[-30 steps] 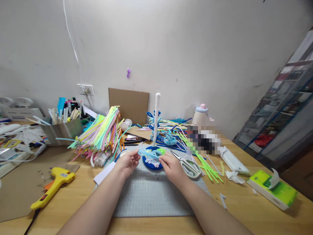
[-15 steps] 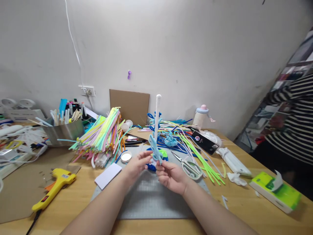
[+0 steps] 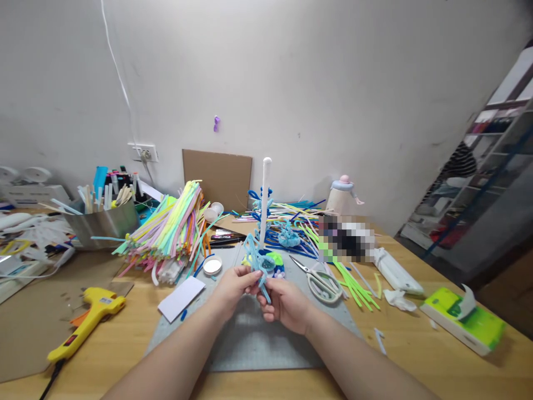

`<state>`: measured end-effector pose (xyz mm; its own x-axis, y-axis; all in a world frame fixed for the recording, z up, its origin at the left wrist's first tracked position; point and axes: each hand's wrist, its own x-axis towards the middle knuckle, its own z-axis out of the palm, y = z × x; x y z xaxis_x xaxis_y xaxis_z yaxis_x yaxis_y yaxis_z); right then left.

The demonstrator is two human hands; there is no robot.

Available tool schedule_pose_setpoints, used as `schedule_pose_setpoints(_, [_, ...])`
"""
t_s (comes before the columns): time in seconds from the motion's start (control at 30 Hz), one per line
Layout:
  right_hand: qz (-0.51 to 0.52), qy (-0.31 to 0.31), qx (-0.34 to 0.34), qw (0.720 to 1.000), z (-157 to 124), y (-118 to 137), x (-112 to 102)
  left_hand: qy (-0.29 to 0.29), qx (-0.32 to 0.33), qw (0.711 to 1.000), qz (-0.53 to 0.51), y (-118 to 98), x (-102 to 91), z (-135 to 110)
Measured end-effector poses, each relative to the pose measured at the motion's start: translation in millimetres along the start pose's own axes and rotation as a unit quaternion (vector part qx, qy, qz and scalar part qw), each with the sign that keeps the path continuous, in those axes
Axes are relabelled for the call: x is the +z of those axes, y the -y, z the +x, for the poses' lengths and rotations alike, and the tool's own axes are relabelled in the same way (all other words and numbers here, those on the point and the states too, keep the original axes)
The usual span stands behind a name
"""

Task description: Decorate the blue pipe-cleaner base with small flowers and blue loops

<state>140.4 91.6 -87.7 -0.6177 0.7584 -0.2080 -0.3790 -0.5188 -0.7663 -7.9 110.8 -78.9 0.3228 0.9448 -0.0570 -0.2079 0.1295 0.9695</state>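
Note:
Pinched between both hands is a looped bundle of light blue pipe cleaners (image 3: 255,256), with its short ends pointing down. My left hand (image 3: 236,284) closes thumb and fingers on its left side. My right hand (image 3: 287,304) grips the lower end, fingers curled. Just behind stands a white post (image 3: 265,205), upright, with blue pipe-cleaner curls around it. Its base, partly hidden by the bundle, shows blue, green and a small purple flower (image 3: 279,274). A coiled light blue pipe-cleaner piece (image 3: 288,235) lies behind to the right.
Scissors (image 3: 322,280) lie right of my hands on the grey cutting mat (image 3: 258,347). Green pipe cleaners (image 3: 353,283) and a tissue pack (image 3: 462,319) are farther right. To the left are a white card (image 3: 181,298), a yellow glue gun (image 3: 89,319) and a big pipe-cleaner bundle (image 3: 175,222).
My left hand, fingers loosely apart before, now pinches the light blue bundle, which has turned and sits slightly lower. The person in stripes at the right has moved farther away, mostly out of view.

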Motion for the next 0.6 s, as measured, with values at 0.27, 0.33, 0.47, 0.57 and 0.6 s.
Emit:
schedule_pose_setpoints(0.27, [-0.219,-0.215,-0.216,0.927,14.7,-6.2,-9.6,-0.113,-0.005,0.992,0.064,0.6,0.6,1.6])
schedule_pose_setpoints(0.33, [-0.244,-0.212,-0.229,0.918,14.2,-5.8,-9.7,-0.112,-0.003,0.990,0.090,0.8,2.9,0.6])
schedule_pose_setpoints(0.47, [-0.242,-0.179,-0.197,0.933,10.2,-2.2,-8.1,-0.093,-0.008,0.990,0.107,1.5,5.1,0.2])
schedule_pose_setpoints(0.57, [-0.183,-0.157,-0.161,0.957,8.1,0.4,-8.9,-0.083,-0.011,0.991,0.105,2.0,3.6,1.2])
schedule_pose_setpoints(0.6, [-0.165,-0.147,-0.152,0.963,7.8,0.7,-9.6,-0.080,-0.012,0.992,0.102,2.3,2.9,1.6])
